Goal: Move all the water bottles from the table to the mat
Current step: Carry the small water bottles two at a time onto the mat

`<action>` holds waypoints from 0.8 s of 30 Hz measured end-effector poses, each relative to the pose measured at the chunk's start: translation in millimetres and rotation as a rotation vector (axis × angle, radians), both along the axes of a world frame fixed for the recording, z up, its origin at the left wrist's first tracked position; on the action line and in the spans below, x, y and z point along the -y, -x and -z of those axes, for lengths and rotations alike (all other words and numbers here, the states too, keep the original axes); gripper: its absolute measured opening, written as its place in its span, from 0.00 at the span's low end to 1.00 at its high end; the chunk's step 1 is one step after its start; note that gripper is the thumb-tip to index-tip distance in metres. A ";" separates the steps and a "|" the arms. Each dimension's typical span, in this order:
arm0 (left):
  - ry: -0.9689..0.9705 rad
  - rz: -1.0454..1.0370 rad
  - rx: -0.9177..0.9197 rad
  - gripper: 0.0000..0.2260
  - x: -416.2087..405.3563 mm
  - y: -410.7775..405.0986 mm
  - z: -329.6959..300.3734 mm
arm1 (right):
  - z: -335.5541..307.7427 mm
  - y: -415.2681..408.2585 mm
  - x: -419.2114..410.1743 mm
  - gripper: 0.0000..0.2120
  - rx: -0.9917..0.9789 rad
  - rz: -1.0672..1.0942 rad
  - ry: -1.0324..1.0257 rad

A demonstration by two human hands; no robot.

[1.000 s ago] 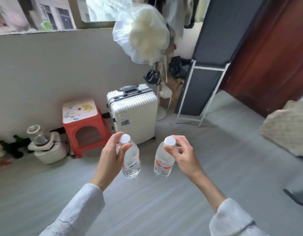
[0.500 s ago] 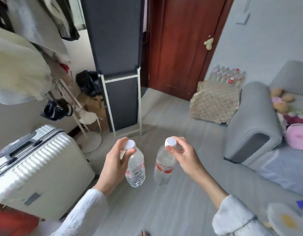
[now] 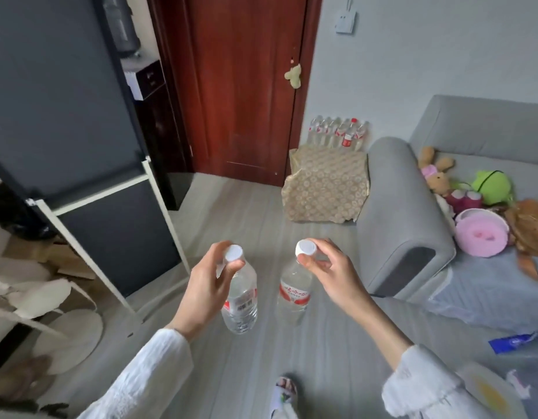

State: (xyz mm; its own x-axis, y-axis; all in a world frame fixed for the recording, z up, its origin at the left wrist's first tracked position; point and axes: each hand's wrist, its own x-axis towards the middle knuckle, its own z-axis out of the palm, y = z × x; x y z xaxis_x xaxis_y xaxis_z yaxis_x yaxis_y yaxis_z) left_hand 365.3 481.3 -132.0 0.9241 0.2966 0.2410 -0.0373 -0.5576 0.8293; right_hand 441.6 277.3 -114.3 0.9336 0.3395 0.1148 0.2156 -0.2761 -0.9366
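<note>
Water bottles: two clear bottles with white caps and red labels hung above the grey floor (image 3: 231,207), both holding clear water. We held the left bottle (image 3: 240,297) by its neck, the left hand (image 3: 206,285) curled round just under the cap. Our right hand (image 3: 328,273) pinched the right bottle (image 3: 293,290) at its cap, thumb and fingertips closed on it. Each long axis ran near vertical, caps up. Ahead, the patterned mat (image 3: 325,186) carried a row of bottles (image 3: 337,133) against the wall

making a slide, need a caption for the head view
Left hand and right hand each carry a water bottle by its cap toward the patterned mat.
</note>
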 end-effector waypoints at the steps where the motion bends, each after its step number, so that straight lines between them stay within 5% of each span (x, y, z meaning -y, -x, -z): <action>1: -0.003 0.006 -0.001 0.13 1.0 -26.5 2.4 | 1.7 -24.4 2.1 0.10 -0.004 0.007 -0.005; 17: -0.008 0.104 0.007 0.07 4.8 -393.3 -6.0 | -10.1 -375.9 12.1 0.12 0.033 0.100 0.024; 24: 0.050 0.172 0.016 0.20 -20.0 -563.2 1.1 | 5.5 -532.4 -10.3 0.11 0.025 0.145 0.039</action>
